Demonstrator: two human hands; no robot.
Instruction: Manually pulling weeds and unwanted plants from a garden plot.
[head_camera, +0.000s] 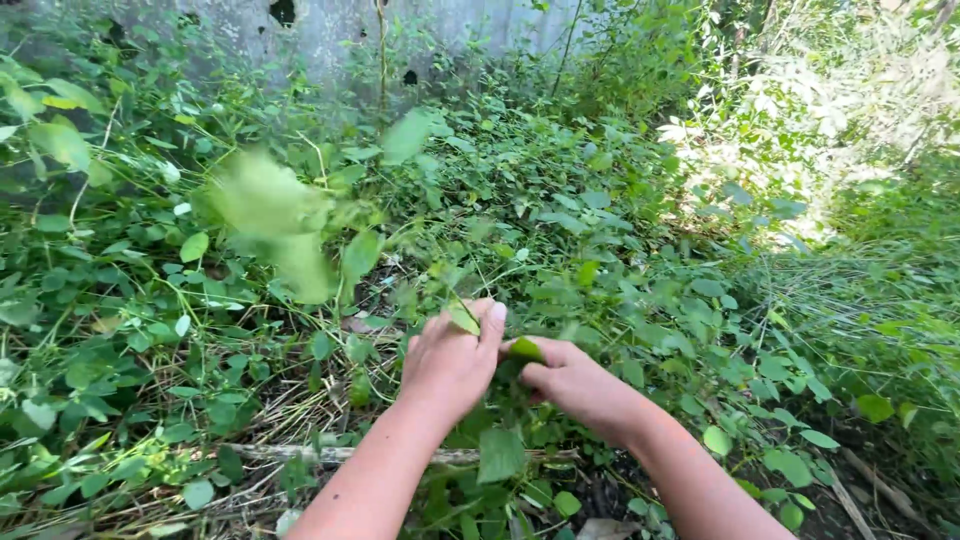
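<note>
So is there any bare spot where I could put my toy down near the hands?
Hardly any. The barest patch is the dry straw left of the left hand, bordered by the fallen stick. A dark strip of soil shows at the lower right. Around the right hand and up to the concrete wall, leafy vines crowd everything.

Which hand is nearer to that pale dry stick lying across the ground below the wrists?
Left. The left hand is above the dry stick, which passes under its forearm. The right hand is farther along, up and right of the stick's visible end, among the leaves.
</note>
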